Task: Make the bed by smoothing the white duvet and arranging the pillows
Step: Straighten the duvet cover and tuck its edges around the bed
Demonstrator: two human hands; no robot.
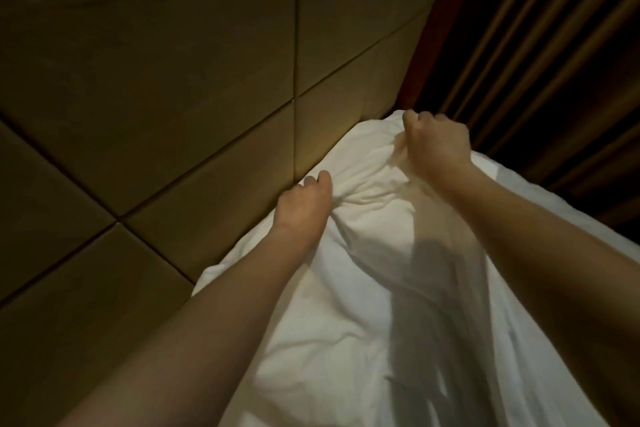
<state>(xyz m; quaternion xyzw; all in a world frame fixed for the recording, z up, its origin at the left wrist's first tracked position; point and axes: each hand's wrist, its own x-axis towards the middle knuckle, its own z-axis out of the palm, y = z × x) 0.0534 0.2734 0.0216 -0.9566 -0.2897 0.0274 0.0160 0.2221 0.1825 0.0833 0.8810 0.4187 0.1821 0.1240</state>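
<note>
both hands grip the white duvet's top edge. left hand (303, 208) and right hand (434, 146) have fingers closed on the duvet (346, 305) beside the padded headboard (156, 80).

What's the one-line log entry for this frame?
left hand: gripping white duvet edge | right hand: gripping duvet corner | beside tan padded wall

Both bare arms outstretched; left hand (304, 204) and right hand (434, 142) fisted, grip closed.
</note>
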